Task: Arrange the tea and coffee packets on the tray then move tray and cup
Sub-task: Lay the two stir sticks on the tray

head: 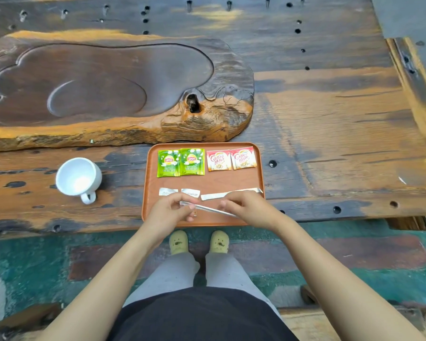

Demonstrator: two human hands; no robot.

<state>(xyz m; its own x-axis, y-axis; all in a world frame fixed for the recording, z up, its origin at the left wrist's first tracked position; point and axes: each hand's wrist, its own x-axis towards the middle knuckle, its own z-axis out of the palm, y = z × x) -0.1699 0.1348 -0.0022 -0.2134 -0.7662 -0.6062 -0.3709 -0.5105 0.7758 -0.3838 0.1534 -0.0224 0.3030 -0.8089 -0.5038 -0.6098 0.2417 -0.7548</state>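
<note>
Orange-brown plastic forms the tray [207,183], which sits on the weathered wooden bench [330,134] directly in front of you. Count two green tea packets [180,162] in the tray's far row on the left, each printed "Lipton", their edges touching. Beside them lie two red-and-white creamer packets [231,159] printed "Coffee mate", slightly overlapped. In the near row, count two short white sachets [179,192] with grey lettering too small to read, then one long silver stick packet [231,193] lying flat at the right. A second silver stick [212,209] is held above the tray's near edge: your left hand [169,209] has its fingers pinched closed on one end, and your right hand [244,209] has its fingers closed on the other. One white cup [78,178] lies tipped on the bench to the left of the tray, well apart from it, handle toward you. One carved wooden slab [103,94] rests beyond both.
</note>
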